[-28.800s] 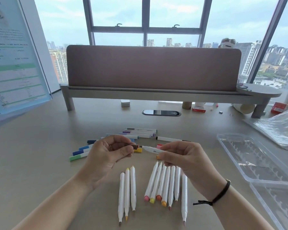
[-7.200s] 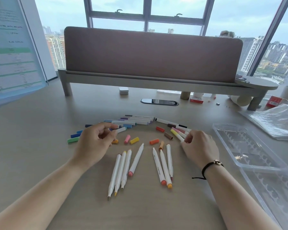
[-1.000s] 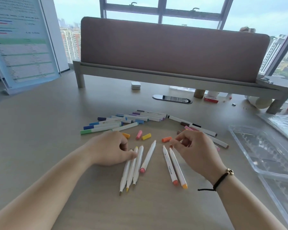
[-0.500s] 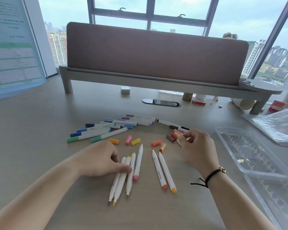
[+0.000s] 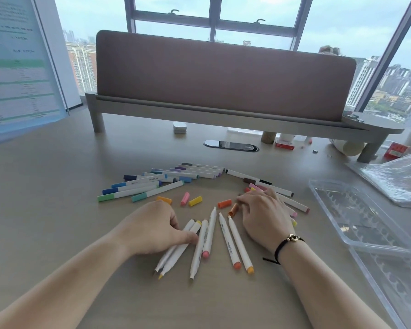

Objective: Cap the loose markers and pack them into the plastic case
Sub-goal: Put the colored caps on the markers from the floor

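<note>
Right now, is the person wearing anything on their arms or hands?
Both forearms are bare, no sleeves showing. The right wrist wears a thin black cord bracelet with a small gold ring charm. The left hand and right hand show no rings or gloves.

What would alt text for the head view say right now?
Two bare hands work over uncapped white markers fanned on a desk: the left hand grips two, the right hand rests by loose coloured caps. Capped markers lie behind; an open, empty plastic case sits right.
</note>
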The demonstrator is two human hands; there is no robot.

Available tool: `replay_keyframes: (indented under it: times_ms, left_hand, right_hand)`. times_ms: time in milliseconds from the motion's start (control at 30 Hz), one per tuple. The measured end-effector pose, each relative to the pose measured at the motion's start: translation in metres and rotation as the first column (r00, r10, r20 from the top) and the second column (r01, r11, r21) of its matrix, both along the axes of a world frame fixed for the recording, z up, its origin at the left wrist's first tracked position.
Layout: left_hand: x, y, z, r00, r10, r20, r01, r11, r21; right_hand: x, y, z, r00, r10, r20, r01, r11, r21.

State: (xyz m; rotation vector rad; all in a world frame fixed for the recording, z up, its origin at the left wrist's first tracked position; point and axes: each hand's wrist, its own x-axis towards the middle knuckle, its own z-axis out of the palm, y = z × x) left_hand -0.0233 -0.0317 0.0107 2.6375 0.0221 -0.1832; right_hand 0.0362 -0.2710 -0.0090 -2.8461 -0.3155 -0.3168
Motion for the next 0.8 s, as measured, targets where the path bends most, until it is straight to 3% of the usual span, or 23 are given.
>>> replay_keyframes:
  times_ms: [267, 333, 400, 467, 533, 567, 667, 800]
  left_hand:
    - [-0.001, 0.000, 0.007, 1.000, -0.015, 0.012, 0.015, 1.000, -0.001]
    - [0.000, 0.004, 0.011, 1.000, 0.014, 0.015, -0.012, 0.990, -0.137]
    - [0.001, 0.005, 0.014, 0.993, 0.117, 0.007, -0.104, 0.902, -0.420]
    - [0.003, 0.007, 0.015, 0.977, 0.204, -0.062, -0.178, 0.619, -0.765]
    - [0.003, 0.009, 0.017, 0.968, 0.236, -0.087, -0.165, 0.335, -0.928]
    - [0.003, 0.010, 0.017, 0.965, 0.246, -0.085, -0.146, 0.240, -0.960]
    - [0.003, 0.011, 0.017, 0.961, 0.263, -0.084, -0.122, 0.130, -0.984]
    - [0.001, 0.005, 0.016, 0.970, 0.236, -0.051, -0.083, 0.128, -0.988]
  right_hand:
    - [-0.008, -0.002, 0.005, 0.997, -0.066, 0.035, 0.059, 0.986, 0.153]
    - [-0.008, -0.002, 0.004, 0.997, -0.060, 0.052, 0.048, 0.977, 0.209]
    - [-0.009, -0.002, 0.007, 0.997, -0.070, 0.021, 0.059, 0.939, 0.339]
    - [-0.011, 0.000, 0.010, 0.996, -0.062, -0.058, 0.084, 0.832, 0.548]
    - [-0.012, 0.003, 0.013, 0.987, 0.017, -0.163, 0.117, 0.624, 0.772]
    - [-0.013, 0.005, 0.015, 0.976, 0.084, -0.200, 0.132, 0.504, 0.854]
    - [-0.020, 0.010, 0.021, 0.926, 0.299, -0.229, 0.173, 0.201, 0.964]
    - [-0.033, 0.016, 0.030, 0.848, 0.500, -0.178, 0.190, 0.028, 0.981]
